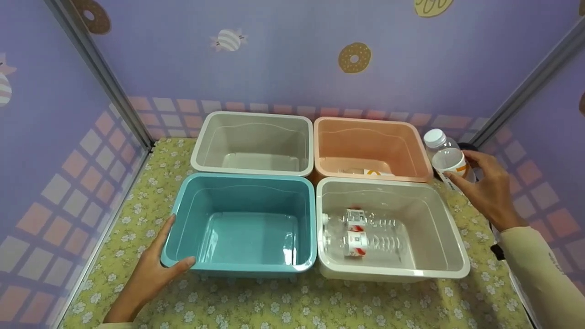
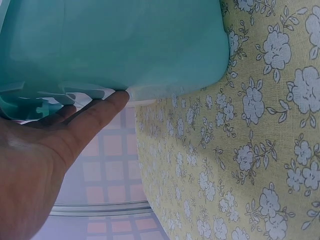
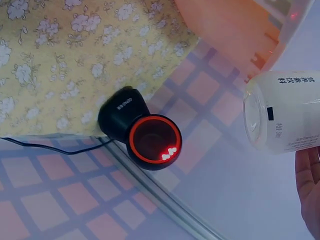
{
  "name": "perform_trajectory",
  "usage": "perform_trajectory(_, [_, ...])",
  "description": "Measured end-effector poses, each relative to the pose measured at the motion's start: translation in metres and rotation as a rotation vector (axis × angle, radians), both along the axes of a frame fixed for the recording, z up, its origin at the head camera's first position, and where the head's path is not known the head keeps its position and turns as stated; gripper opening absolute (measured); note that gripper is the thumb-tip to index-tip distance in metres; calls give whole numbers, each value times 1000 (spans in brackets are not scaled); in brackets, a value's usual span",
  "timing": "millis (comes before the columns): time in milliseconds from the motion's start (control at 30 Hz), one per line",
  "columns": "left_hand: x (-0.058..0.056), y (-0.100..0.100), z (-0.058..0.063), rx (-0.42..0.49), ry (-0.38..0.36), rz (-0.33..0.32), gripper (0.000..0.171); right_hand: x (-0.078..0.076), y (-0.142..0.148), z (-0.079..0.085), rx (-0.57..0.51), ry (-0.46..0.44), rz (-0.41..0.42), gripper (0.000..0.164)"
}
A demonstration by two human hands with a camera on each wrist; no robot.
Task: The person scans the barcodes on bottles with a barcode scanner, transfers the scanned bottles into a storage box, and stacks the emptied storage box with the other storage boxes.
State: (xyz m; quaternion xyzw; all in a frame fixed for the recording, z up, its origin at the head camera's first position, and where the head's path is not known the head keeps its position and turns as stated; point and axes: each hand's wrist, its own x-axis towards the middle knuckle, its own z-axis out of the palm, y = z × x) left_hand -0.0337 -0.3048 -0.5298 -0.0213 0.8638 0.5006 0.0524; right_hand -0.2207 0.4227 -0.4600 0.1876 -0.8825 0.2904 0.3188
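Observation:
My left hand (image 1: pixel 151 267) rests at the near left corner of a teal bin (image 1: pixel 247 269), thumb by the front rim. Its straightened fingers (image 2: pixel 100 112) lie along the bin's outer wall. At the far right my right hand (image 1: pixel 489 187) grips a plastic drink bottle (image 3: pixel 287 112) with a white printed label, its round base turned up in the head view. A white bottle cap (image 1: pixel 434 137) and clear shoulder show just behind it. A black scanner (image 3: pixel 137 127) with a glowing red ring stands beside the held bottle, mostly hidden by the hand in the head view.
Clear bottles (image 1: pixel 358 242) with red and white labels lie in the near white bin (image 1: pixel 393 273). The peach bin (image 1: pixel 365 121) behind it holds a bottle with an orange mark (image 1: pixel 377 172). A grey bin (image 1: pixel 256 116) stands behind the teal one. Patterned walls enclose the flowered tablecloth (image 1: pixel 256 301).

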Motion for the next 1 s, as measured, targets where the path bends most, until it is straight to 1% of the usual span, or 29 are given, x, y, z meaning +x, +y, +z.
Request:
perform_trajectory(267, [1, 1, 1, 2, 5, 0, 110, -4, -8, 7, 86, 10, 52, 61])
perform_trajectory(533, [1, 0, 0, 45, -4, 3, 110, -12, -14, 13, 131, 21, 92, 64])
perform_trajectory(800, [1, 0, 0, 38, -19, 10, 111, -18, -20, 20, 167, -13, 115, 63])
perform_trajectory(1000, [0, 0, 0, 15, -17, 9, 110, -21, -25, 24, 220, -43, 117, 63])
